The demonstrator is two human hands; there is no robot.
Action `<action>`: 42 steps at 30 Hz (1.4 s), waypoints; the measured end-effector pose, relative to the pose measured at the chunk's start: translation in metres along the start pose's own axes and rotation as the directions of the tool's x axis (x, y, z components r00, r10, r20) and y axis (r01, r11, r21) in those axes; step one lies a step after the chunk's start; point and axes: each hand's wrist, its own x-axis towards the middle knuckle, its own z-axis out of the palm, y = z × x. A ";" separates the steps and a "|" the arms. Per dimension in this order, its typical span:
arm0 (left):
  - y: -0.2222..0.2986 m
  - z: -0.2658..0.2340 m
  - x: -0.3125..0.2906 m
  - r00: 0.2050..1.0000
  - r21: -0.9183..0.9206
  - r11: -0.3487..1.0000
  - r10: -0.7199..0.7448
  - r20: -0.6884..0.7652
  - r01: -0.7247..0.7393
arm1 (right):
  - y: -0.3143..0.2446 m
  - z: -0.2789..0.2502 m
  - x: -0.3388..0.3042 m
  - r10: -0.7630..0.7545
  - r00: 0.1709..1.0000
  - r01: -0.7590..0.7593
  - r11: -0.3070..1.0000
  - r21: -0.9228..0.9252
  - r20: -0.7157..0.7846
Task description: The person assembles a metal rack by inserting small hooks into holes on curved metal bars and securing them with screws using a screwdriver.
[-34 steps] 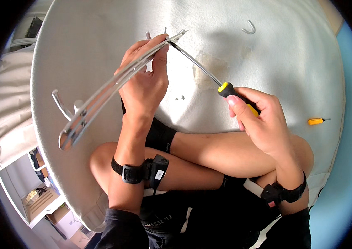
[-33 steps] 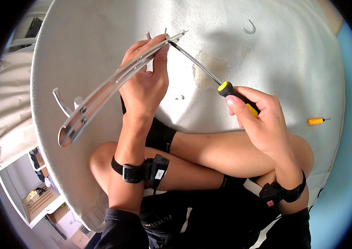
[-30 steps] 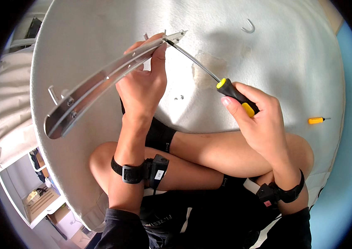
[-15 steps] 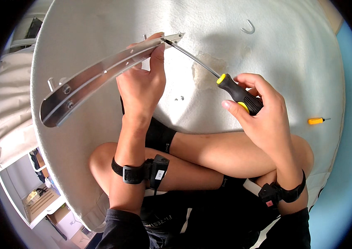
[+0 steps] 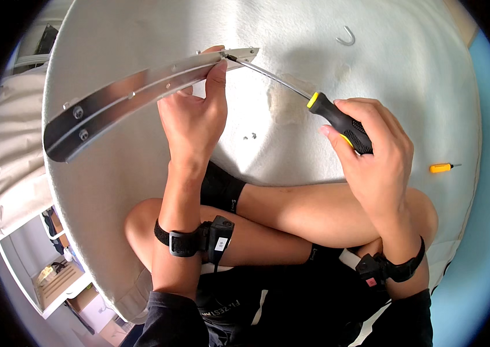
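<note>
My left hand (image 5: 194, 118) grips a long metal rail (image 5: 112, 103) near its far right end, thumb on the near side and fingers partly hidden behind. Screws show at the rail's left end and along its length. In my right hand (image 5: 377, 153) is a black and yellow screwdriver (image 5: 340, 121), its handle held between thumb and fingers. The shaft slants up to the left, and its dark tip meets the rail just beside my left thumb. Whether the tip sits in a screw head is too small to tell.
Two small screws (image 5: 249, 137) lie on the white padded surface (image 5: 141, 17) beyond my crossed legs. A metal hook (image 5: 346, 37) rests at the far right. Toward the right edge lies a small orange screwdriver (image 5: 440, 168). Shelving (image 5: 60, 283) stands below at the left.
The rail's left end has shifted left and up and turned a little. My right hand has moved slightly right, its fingers changed on the screwdriver handle. The tip stays at the rail.
</note>
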 end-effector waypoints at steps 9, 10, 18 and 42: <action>-0.004 -0.002 0.002 1.000 0.010 1.000 0.025 -0.012 -0.025 | -0.007 0.000 0.001 0.030 0.999 -0.031 0.996 0.081 0.016; -0.004 -0.003 0.003 1.000 0.019 1.000 0.023 -0.015 -0.023 | -0.006 0.001 -0.001 0.040 0.999 -0.042 0.994 0.103 0.022; -0.010 -0.003 0.003 0.998 0.106 0.993 0.057 0.020 -0.059 | -0.002 0.004 -0.006 0.017 1.000 -0.018 0.994 0.110 0.005; -0.014 0.004 -0.001 0.998 -0.056 0.997 0.061 0.014 -0.060 | -0.004 -0.007 -0.011 0.190 0.932 -0.296 0.891 0.345 0.309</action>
